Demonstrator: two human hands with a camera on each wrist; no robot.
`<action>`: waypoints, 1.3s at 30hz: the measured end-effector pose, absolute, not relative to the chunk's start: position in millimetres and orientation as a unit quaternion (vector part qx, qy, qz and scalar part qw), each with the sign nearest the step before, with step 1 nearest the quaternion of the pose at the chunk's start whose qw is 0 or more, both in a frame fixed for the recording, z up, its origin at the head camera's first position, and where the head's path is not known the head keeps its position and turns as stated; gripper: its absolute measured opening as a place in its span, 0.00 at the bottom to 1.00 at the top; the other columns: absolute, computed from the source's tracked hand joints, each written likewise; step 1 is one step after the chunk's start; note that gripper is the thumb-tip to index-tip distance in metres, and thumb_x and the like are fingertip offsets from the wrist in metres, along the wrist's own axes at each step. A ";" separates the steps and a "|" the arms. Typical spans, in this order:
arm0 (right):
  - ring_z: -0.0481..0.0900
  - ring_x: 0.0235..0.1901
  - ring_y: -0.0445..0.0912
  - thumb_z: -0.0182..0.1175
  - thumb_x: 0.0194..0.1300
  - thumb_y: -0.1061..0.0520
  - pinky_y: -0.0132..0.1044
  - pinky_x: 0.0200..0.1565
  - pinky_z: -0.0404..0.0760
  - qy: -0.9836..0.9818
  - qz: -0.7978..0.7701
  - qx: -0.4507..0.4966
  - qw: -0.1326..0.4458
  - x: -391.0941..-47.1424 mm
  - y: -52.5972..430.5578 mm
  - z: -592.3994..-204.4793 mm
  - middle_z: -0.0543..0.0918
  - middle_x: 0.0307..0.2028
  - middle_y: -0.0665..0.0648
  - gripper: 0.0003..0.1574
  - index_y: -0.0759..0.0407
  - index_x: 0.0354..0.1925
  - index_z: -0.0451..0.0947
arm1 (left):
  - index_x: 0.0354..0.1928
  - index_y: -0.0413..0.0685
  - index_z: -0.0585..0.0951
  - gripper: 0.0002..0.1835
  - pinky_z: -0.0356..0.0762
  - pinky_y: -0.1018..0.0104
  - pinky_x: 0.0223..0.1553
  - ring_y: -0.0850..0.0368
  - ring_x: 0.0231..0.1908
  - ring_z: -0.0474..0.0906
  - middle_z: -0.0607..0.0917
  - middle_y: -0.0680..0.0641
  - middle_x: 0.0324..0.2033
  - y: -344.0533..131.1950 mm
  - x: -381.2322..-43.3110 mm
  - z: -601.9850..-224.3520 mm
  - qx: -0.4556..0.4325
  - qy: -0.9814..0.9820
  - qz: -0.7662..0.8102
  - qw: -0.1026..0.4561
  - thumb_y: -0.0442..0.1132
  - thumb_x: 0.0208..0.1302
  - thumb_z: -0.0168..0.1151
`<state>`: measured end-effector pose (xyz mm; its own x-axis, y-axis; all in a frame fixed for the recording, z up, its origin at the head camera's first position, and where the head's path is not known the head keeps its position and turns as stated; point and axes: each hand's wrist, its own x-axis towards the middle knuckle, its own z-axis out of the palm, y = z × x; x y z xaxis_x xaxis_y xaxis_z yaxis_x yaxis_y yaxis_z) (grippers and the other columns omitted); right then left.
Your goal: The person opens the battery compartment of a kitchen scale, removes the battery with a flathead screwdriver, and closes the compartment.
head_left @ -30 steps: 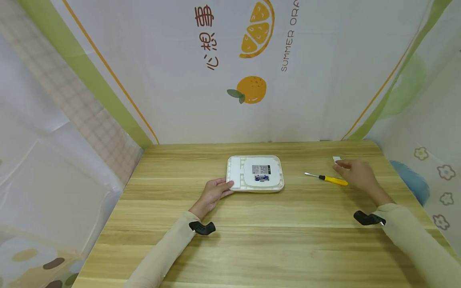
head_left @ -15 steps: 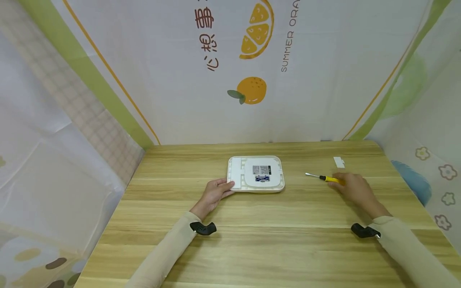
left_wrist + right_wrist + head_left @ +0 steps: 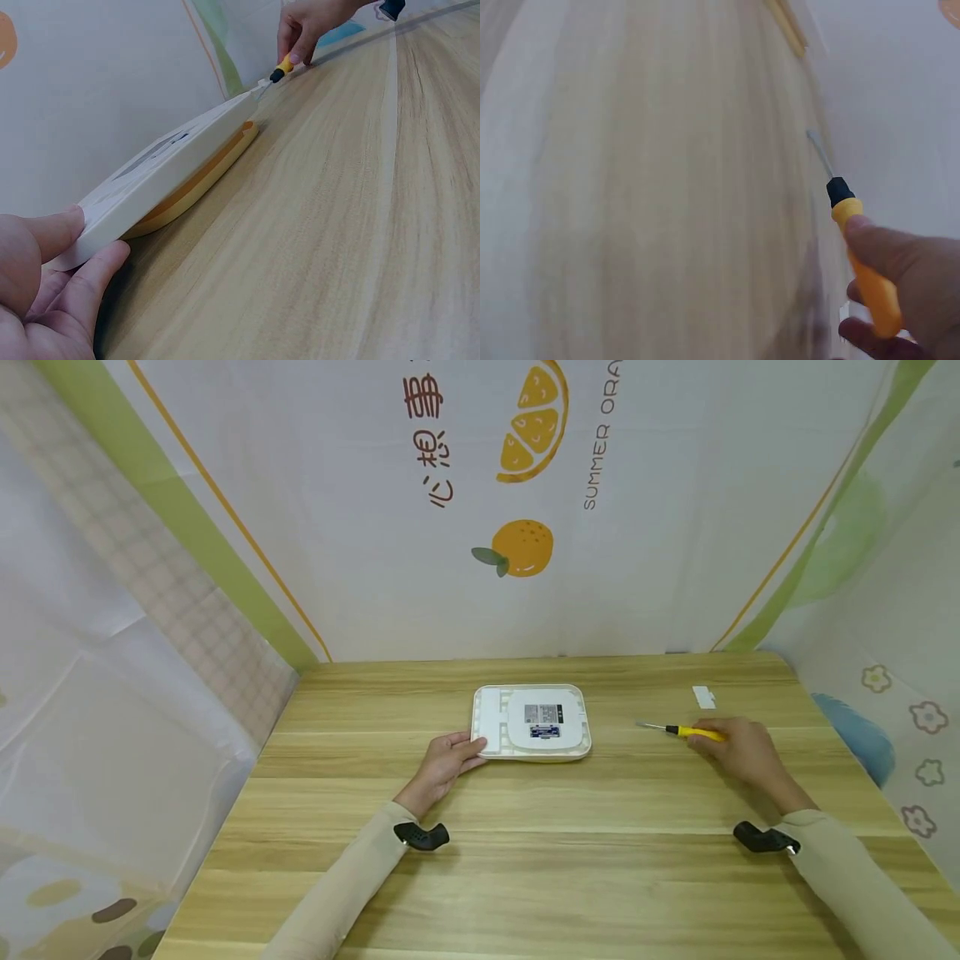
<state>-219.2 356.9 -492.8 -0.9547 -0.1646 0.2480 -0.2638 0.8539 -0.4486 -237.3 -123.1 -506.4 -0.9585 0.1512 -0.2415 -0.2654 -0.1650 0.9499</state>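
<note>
A white, flat device (image 3: 491, 718) with rounded corners lies back side up, its battery bay showing blue batteries (image 3: 545, 732) and a printed label above them. My left hand (image 3: 446, 764) grips its left corner, thumb on top and fingers beneath, as the left wrist view shows. A yellow part (image 3: 187, 199) shows under the device. To the right, my right hand (image 3: 742, 750) holds a screwdriver (image 3: 870, 285) by its yellow handle, between thumb and fingers. The screwdriver's metal tip points left toward the device. Behind that hand lies a small white battery cover (image 3: 704, 697).
The wooden table (image 3: 525, 860) reaches back to a printed cloth (image 3: 637, 593) hanging along its far edge. More cloth hangs at the left and right sides. A black wrist mount (image 3: 422, 837) sits on the left forearm, another mount (image 3: 767, 839) on the right.
My right hand has let go of the small white cover, leaving it on the table, moved nearer and taken hold of the screwdriver. The left hand and the device have stayed in place.
</note>
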 end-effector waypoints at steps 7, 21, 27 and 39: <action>0.73 0.26 0.47 0.65 0.72 0.44 0.28 0.21 0.72 -0.928 0.360 0.060 0.073 -215.7 355.0 -483.4 0.83 0.52 0.73 0.27 0.65 0.55 0.85 | 0.63 0.21 0.72 0.20 0.88 0.62 0.53 0.51 0.48 0.86 0.83 0.30 0.53 -123.7 -237.5 -507.2 -0.045 0.629 0.764 0.139 0.25 0.73 0.58; 0.89 0.38 0.40 0.67 0.69 0.61 0.32 0.44 0.89 -0.703 0.706 0.047 0.072 -223.9 323.0 -462.5 0.88 0.41 0.46 0.16 0.68 0.52 0.84 | 0.63 0.23 0.74 0.21 0.88 0.63 0.52 0.50 0.50 0.85 0.83 0.29 0.55 -124.7 -238.2 -507.6 -0.044 0.629 0.763 0.140 0.26 0.72 0.60; 0.88 0.45 0.42 0.60 0.74 0.59 0.33 0.51 0.87 -0.601 0.791 0.075 0.092 -227.0 298.5 -449.4 0.88 0.45 0.54 0.16 0.70 0.53 0.79 | 0.63 0.22 0.73 0.21 0.88 0.63 0.52 0.51 0.48 0.86 0.83 0.29 0.54 -124.0 -238.1 -507.6 -0.043 0.629 0.764 0.141 0.26 0.72 0.60; 0.89 0.42 0.40 0.59 0.75 0.59 0.32 0.46 0.88 -0.674 0.713 0.109 0.159 -237.8 243.8 -438.3 0.90 0.41 0.53 0.12 0.66 0.51 0.75 | 0.63 0.22 0.73 0.21 0.88 0.63 0.52 0.51 0.48 0.86 0.82 0.27 0.55 -123.7 -238.0 -507.3 -0.040 0.624 0.767 0.140 0.25 0.73 0.59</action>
